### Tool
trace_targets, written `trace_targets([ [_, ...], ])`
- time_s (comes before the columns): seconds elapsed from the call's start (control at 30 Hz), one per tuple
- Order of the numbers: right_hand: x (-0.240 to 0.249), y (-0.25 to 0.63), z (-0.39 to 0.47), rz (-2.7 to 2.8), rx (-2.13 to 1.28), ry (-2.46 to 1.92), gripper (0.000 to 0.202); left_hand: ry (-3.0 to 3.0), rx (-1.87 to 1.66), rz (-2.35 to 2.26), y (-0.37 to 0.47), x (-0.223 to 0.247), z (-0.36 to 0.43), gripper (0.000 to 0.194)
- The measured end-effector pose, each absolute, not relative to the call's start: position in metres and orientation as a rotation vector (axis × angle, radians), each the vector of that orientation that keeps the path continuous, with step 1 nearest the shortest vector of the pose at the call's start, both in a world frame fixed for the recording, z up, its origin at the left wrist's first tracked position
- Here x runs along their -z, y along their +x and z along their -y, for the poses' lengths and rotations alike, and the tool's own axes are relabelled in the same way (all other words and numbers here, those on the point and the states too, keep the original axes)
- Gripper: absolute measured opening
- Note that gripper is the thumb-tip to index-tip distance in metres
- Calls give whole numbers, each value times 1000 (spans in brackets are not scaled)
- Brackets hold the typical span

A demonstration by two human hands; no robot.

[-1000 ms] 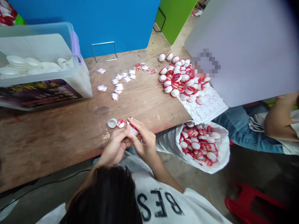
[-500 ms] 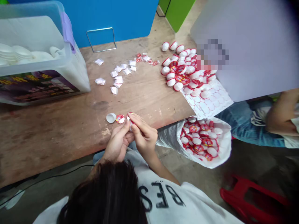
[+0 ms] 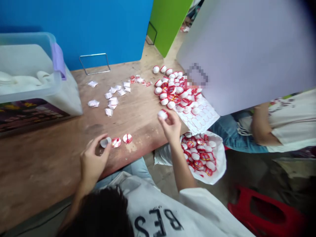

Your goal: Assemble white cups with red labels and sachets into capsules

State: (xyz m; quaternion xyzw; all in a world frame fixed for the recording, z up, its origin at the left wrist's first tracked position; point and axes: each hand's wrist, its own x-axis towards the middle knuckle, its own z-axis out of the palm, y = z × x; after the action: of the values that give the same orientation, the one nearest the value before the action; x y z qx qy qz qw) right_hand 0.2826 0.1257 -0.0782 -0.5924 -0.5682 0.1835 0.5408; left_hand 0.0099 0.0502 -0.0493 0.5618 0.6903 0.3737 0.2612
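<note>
One plain cup in left hand; red-rimmed cup in right hand.

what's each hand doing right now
Left hand: fingers around a small white plastic cup.
Right hand: holding a round white cup with red rim.

You have a worn brown wooden table before you, with a blue panel upright along its far side, a green panel beyond it and a pale lilac panel on the right. Below the table's edge you see a dim grey floor, with a red plastic stool at the lower right, while brighter light falls on the tabletop.
</note>
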Motion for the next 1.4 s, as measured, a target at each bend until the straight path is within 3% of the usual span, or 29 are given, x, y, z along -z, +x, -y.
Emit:
trace_targets([
  [0.1,82,358,-187,1260,-112,-1672,38,1927,-882,-1829,-14,82,-59,55],
  [0.17,82,398,-223,1254,60,-1834,30,2052,-747,-1868,-23,102,-62,61],
  [0.37,83,453,-281,1180,209,-1984,20,2122,-771,-1921,-27,120,-65,36],
  [0.57,95,460,-290,1262,142,-2005,20,1791,-810,-2052,-19,102,-63,36],
  [0.83,95,384,-231,1381,167,-1780,28,1471,-768,-2104,-7,88,-49,39],
  [1.03,95,272,-146,1985,-601,-1371,25,1559,-667,-2131,-7,76,-44,32],
  [1.13,95,234,-121,2184,-802,-1259,24,1584,-699,-2134,-11,75,-41,33],
  [1.27,96,213,-134,2259,-770,-1320,23,1627,-767,-2119,-16,76,-38,34],
  [1.4,94,221,-205,2133,-613,-1590,29,1620,-854,-2087,-19,75,-35,34],
])
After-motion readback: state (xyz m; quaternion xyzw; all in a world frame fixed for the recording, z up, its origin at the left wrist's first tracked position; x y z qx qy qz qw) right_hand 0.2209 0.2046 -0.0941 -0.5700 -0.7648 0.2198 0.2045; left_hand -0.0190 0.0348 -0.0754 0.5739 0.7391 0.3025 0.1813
